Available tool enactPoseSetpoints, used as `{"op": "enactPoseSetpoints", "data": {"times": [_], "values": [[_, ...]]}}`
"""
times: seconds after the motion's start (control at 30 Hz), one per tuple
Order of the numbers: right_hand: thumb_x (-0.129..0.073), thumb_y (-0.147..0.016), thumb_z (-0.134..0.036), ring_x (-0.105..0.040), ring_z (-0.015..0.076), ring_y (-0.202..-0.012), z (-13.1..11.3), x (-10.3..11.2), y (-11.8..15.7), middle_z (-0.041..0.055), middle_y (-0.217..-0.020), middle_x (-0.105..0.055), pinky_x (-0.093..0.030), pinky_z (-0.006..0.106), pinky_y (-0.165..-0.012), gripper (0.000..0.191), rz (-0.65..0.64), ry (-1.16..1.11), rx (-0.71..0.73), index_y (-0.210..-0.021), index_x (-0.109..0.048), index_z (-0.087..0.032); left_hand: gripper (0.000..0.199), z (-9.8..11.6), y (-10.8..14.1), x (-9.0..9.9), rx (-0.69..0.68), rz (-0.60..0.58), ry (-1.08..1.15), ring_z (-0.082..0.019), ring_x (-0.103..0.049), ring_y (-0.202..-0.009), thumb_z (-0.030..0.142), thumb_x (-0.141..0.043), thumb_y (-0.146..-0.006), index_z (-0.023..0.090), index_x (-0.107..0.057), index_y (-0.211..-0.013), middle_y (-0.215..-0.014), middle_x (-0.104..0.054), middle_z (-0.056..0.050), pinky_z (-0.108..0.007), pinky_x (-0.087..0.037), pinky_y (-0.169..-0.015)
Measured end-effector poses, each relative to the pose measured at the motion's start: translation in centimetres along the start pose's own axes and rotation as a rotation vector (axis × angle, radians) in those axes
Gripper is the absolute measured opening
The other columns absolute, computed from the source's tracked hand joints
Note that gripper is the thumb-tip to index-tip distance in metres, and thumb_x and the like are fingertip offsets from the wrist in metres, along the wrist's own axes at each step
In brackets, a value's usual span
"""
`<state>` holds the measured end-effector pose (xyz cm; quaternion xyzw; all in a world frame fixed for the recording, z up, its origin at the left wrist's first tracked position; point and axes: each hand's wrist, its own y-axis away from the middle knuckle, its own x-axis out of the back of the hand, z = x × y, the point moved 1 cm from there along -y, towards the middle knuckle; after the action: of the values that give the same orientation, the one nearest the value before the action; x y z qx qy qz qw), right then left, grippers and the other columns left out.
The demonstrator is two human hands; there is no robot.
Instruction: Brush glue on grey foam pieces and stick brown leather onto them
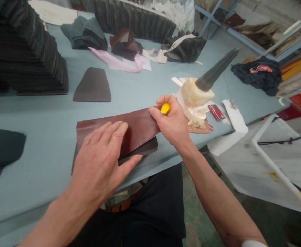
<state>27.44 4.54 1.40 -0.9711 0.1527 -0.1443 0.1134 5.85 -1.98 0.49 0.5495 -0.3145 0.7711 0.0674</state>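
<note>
A reddish-brown leather piece (140, 125) lies over a darker piece (147, 146) near the table's front edge. My left hand (104, 151) rests on the leather with its fingers stretched out and its thumb apart, over the darker piece. At the leather's right end my right hand (172, 120) is closed, its thumb and fingers pinching the corner. A small yellow thing (165, 108) shows between the fingers of that hand; what it belongs to is hidden. Beyond the leather, a single dark trapezoid piece (93, 85) lies flat.
Tall stacks of dark pieces (42, 65) stand at the left. Right of my hands, a dark cone-shaped tool (217, 70) stands in a pale block (193, 92). A red box (216, 112) and a white bent strip (234, 120) lie near the right edge. Scraps lie at the back.
</note>
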Motion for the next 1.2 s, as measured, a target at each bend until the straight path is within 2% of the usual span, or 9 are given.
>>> {"op": "enactPoseSetpoints", "data": {"times": [0.17,0.33,0.4,0.5,0.67,0.83,1.0,1.1,1.2], "values": [[-0.070,-0.081,-0.025,-0.058,0.0108,-0.066,-1.6,0.2,0.5,-0.0064,-0.080,-0.066,-0.049,0.027,-0.061,0.023,0.031,0.014,0.018,-0.098,-0.055,-0.026,0.065,2.7,-1.3,-1.1,0.080,0.004,-0.102,-0.041,-0.061,-0.148,0.027,-0.061,-0.097,0.009,-0.051,-0.158,-0.164,-0.058,-0.022,-0.059,-0.052,-0.122],[-0.073,-0.091,-0.037,-0.063,0.0123,-0.071,-3.2,1.2,1.5,-0.0039,-0.082,-0.067,-0.055,0.030,-0.068,0.021,0.053,0.031,0.181,-0.093,-0.055,-0.026,0.057,3.0,-1.0,-1.0,0.046,0.135,-0.086,-0.037,-0.072,-0.135,0.014,-0.053,-0.093,0.007,-0.060,-0.150,-0.155,-0.067,-0.017,-0.052,-0.064,-0.107],[-0.072,-0.096,-0.040,-0.070,0.0139,-0.079,-3.4,2.1,1.9,-0.0005,-0.091,-0.074,-0.058,0.032,-0.074,0.024,0.082,0.023,0.269,-0.094,-0.053,-0.026,0.052,3.1,-0.7,-0.5,0.028,0.195,-0.075,-0.036,-0.075,-0.129,0.013,-0.053,-0.094,0.006,-0.064,-0.145,-0.149,-0.071,-0.017,-0.050,-0.066,-0.101],[-0.066,-0.100,-0.029,-0.079,0.0184,-0.101,-3.3,3.7,2.5,0.0056,-0.116,-0.081,-0.064,0.039,-0.088,0.016,0.036,0.033,0.458,-0.100,-0.050,-0.027,0.047,3.1,-0.4,0.5,0.014,0.256,-0.059,-0.035,-0.078,-0.123,0.014,-0.052,-0.097,0.006,-0.067,-0.141,-0.143,-0.075,-0.017,-0.050,-0.068,-0.098],[-0.067,-0.094,-0.016,-0.074,0.0266,-0.130,-4.4,6.0,3.5,0.0089,-0.133,-0.080,-0.058,0.057,-0.111,0.027,-0.130,0.292,0.810,-0.107,-0.048,-0.029,0.046,3.1,-0.2,1.5,0.033,0.287,-0.037,-0.034,-0.079,-0.121,0.016,-0.048,-0.100,0.009,-0.068,-0.141,-0.140,-0.077,-0.017,-0.048,-0.068,-0.096],[-0.076,-0.087,-0.018,-0.078,0.0294,-0.121,-7.0,5.7,2.8,0.0003,-0.119,-0.085,-0.056,0.060,-0.110,0.036,-0.291,0.465,1.038,-0.109,-0.050,-0.032,0.048,3.1,0.2,2.0,0.024,0.318,-0.035,-0.030,-0.080,-0.120,0.013,-0.050,-0.096,0.011,-0.069,-0.141,-0.138,-0.078,-0.014,-0.043,-0.067,-0.098],[-0.064,-0.085,-0.012,-0.080,0.0241,-0.097,-8.7,3.8,0.7,-0.0015,-0.102,-0.082,-0.060,0.046,-0.091,0.033,-0.424,0.474,1.065,-0.109,-0.053,-0.030,0.042,1.8,0.7,2.7,0.092,0.345,0.155,-0.029,-0.081,-0.117,0.017,-0.048,-0.102,0.012,-0.071,-0.138,-0.132,-0.081,-0.012,-0.041,-0.066,-0.095],[-0.067,-0.092,-0.015,-0.077,0.0209,-0.081,-9.3,2.4,-0.2,-0.0020,-0.093,-0.079,-0.059,0.042,-0.085,0.024,-0.419,0.475,1.081,-0.106,-0.054,-0.029,0.034,0.5,0.8,3.5,0.138,0.335,0.221,-0.021,-0.083,-0.105,0.024,-0.049,-0.108,0.018,-0.074,-0.130,-0.121,-0.085,-0.005,-0.031,-0.064,-0.087],[-0.072,-0.097,-0.022,-0.077,0.0216,-0.081,-10.0,1.0,-0.7,-0.0017,-0.094,-0.079,-0.060,0.044,-0.088,0.022,-0.363,0.433,1.087,-0.107,-0.054,-0.029,0.030,-0.9,0.7,4.6,0.216,0.303,0.337,-0.016,-0.083,-0.093,0.030,-0.051,-0.110,0.023,-0.077,-0.123,-0.110,-0.086,0.000,-0.024,-0.060,-0.077]]}}
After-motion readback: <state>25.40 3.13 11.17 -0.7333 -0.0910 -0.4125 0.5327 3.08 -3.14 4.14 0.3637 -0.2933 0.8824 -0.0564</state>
